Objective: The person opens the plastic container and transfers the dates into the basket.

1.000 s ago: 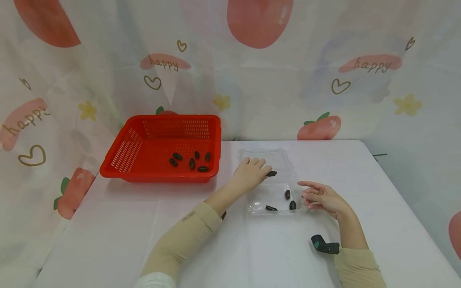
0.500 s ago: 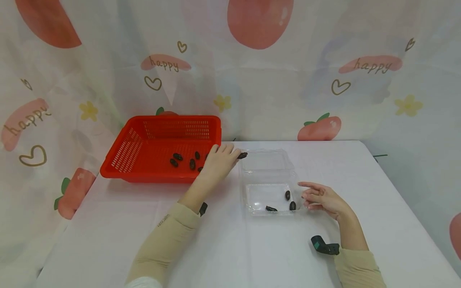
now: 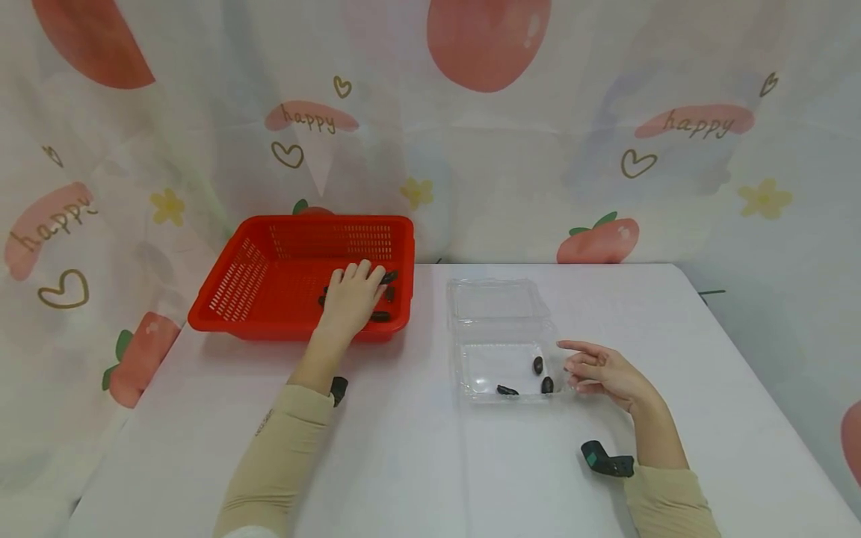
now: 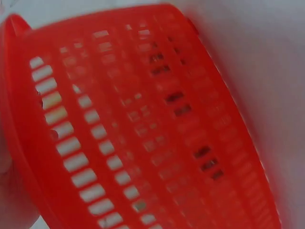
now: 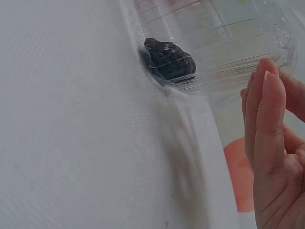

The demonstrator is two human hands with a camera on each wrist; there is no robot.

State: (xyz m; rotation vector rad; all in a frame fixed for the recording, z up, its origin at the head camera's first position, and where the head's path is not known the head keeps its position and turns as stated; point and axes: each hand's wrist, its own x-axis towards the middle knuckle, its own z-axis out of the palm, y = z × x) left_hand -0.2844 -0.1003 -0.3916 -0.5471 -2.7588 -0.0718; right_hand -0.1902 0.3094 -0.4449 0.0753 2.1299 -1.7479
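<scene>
My left hand point(image 3: 350, 299) reaches over the right part of the red basket point(image 3: 269, 329), thumb and fingers pinching a dark, wrinkled date point(image 3: 389, 276). Below it, several dates point(image 3: 380, 317) lie on the basket floor, some covered by the hand. In the left wrist view the slotted basket wall point(image 4: 114, 143) hides most of that hand. An open clear plastic clamshell box point(image 3: 498, 366) holds 3 dates point(image 3: 538, 365) near its front and right sides. Beside its right edge rests my right hand point(image 3: 608, 377), fingers loose and holding nothing; its fingertips point(image 5: 270, 95) are right at the clear wall.
The box's hinged lid point(image 3: 498, 300) lies back, away from me. A black wrist camera point(image 3: 605, 459) sticks out by the right sleeve. A patterned curtain point(image 3: 498, 172) hangs behind the white-covered table point(image 3: 403, 463).
My left hand has carried the date from above the clear box leftward, past the basket's right rim, to over the basket. The right hand and the box have stayed put.
</scene>
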